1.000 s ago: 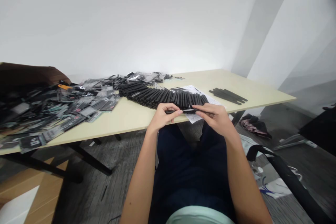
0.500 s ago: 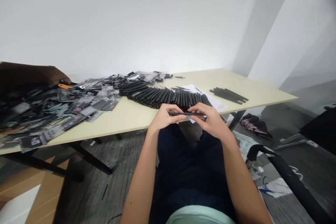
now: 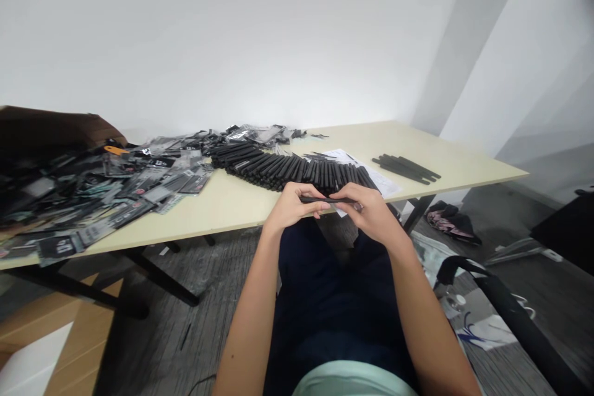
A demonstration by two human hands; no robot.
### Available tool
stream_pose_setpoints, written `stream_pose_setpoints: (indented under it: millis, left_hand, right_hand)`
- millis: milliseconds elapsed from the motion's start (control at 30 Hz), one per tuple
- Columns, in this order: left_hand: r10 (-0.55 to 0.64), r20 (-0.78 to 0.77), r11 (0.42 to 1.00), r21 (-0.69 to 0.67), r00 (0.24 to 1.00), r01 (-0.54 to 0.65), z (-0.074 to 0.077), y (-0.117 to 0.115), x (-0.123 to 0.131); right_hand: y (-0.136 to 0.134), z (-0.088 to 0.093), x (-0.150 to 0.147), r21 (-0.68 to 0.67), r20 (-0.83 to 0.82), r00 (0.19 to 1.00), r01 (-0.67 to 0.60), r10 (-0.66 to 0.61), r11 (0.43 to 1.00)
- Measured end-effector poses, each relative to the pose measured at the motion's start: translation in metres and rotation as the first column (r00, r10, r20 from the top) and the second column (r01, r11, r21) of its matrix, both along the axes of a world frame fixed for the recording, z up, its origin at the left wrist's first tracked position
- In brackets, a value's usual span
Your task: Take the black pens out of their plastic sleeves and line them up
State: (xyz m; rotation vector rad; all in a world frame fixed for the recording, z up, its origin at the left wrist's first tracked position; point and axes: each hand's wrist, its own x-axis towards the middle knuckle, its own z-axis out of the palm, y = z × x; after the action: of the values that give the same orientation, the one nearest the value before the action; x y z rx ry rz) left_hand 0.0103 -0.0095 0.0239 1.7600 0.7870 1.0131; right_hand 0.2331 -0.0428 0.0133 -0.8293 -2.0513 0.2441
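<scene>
A slim black pen-like stick lies level between my hands, just above the table's front edge. My left hand pinches its left part, and my right hand holds its right end in the fingertips. Directly beyond my hands, a long fan of similar black sticks lies side by side on the pale table. Its right end rests near a white printed paper sheet, partly hidden by the sticks. Farther right lies a small bunch of black sticks.
Heaps of black and silver plastic packets cover the table's left side, with an orange-handled tool among them. A brown cardboard box stands beyond them. Black chair arm at lower right; clothing on the floor.
The stick has turned from slightly tilted to nearly level, and my hands have drawn slightly closer together along it. The head view has shifted slightly.
</scene>
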Motion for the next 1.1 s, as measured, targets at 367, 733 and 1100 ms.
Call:
stream_pose_setpoints:
  millis: [367,733,1100]
  left_hand:
    - [-0.018,0.053,1.000,-0.021,0.998,0.019,-0.0039,0.0018,-0.0020]
    - [-0.066,0.031,0.997,-0.042,0.997,0.067,-0.0053,0.0022,-0.0042]
    - [-0.058,-0.017,0.998,0.000,0.998,0.058,-0.0028,0.0021,-0.0020]
  right_hand:
    - [-0.0015,0.0004,-0.0046,0.056,-0.004,0.997,0.082,-0.082,0.995]
    - [-0.0029,0.0004,-0.0033,-0.037,0.103,0.989,0.114,-0.110,0.993]
    - [0.0007,-0.0036,-0.0021,-0.052,0.111,0.978,0.181,-0.174,0.982]
